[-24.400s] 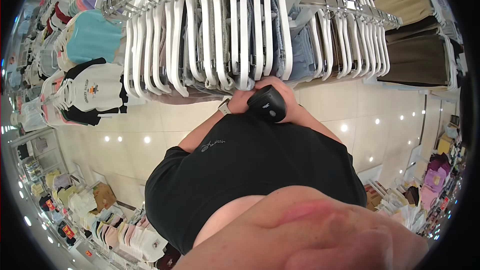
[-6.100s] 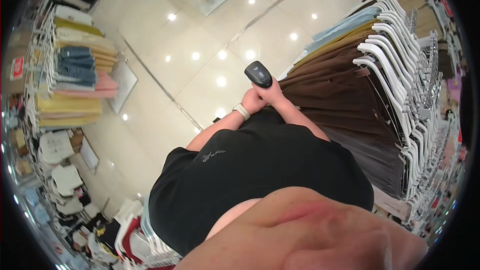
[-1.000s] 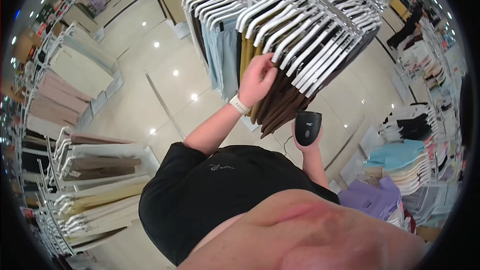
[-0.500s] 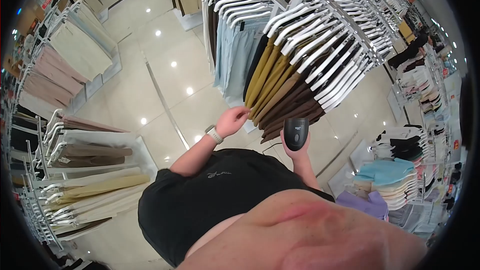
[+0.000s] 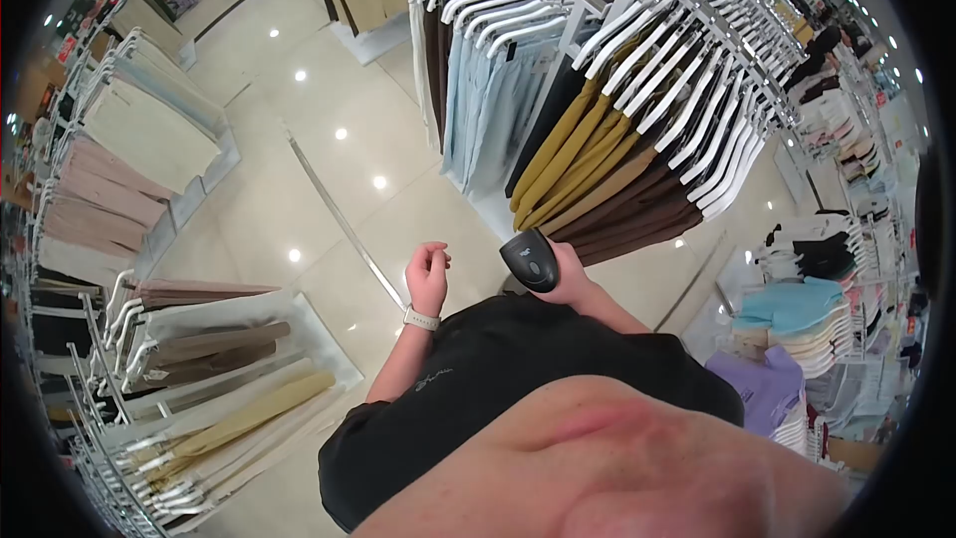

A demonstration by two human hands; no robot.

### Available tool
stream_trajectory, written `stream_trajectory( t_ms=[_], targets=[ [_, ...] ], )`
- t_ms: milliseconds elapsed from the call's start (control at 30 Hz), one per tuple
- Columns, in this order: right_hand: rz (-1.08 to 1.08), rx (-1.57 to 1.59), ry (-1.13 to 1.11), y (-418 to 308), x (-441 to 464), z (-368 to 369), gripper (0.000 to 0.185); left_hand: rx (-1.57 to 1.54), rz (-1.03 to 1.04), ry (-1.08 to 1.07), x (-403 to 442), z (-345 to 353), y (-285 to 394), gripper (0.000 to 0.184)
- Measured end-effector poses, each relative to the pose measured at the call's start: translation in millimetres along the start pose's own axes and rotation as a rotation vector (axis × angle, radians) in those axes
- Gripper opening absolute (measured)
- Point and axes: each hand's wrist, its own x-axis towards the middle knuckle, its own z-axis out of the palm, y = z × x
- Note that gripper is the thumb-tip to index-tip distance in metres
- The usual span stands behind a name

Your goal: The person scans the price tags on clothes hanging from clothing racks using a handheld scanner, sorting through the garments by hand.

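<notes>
My right hand point(image 5: 570, 277) grips a black handheld barcode scanner point(image 5: 529, 261), held in front of my body just below the hanging trousers. My left hand point(image 5: 428, 281), with a pale-banded watch point(image 5: 422, 319) at the wrist, is raised over the floor to the left of the scanner. Its fingers are curled in, and nothing shows in them. Closest to the scanner are mustard trousers point(image 5: 563, 169) and dark brown trousers point(image 5: 637, 219) on white hangers. Light blue trousers point(image 5: 488, 110) hang farther along that rack. Neither hand touches the clothes visibly.
A metal rail point(image 5: 712, 15) carries many white hangers ahead to the right. Another rack with beige and yellow trousers point(image 5: 254, 408) stands at lower left, with pink trousers point(image 5: 110, 179) beyond it. At right hang blue tops point(image 5: 792, 304) and a purple top point(image 5: 759, 389). Glossy tiled floor point(image 5: 339, 179) lies between.
My left hand has drawn back from the mustard trousers, down and left. The scanner in my right hand has swung left and tilted. The view has shifted, so the racks appear moved.
</notes>
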Motion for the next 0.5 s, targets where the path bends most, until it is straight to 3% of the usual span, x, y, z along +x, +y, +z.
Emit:
stream_trajectory(
  t_ms=[133, 200, 367, 400, 500],
  targets=[
    [0.028, -0.013, 0.101, 8, 22, 3, 0.067, -0.081, 0.008, -0.069, 38, 10, 2, 0.013],
    [0.231, 0.104, 0.136, 33, 34, 12, 0.07, -0.13, 0.008, -0.082, 63, 24, 5, 0.013],
    [0.544, 0.453, 0.124, 80, 81, 20, 0.055, -0.194, 0.053, -0.179, 129, 61, 31, 0.015],
    [0.502, 0.421, 0.194, 80, 93, 21, 0.046, -0.163, 0.061, -0.31, 149, 68, 34, 0.022],
    [0.673, 0.432, 0.216, 87, 120, 13, 0.042, -0.054, 0.123, -0.55, 195, 105, 69, 0.027]
  ],
)
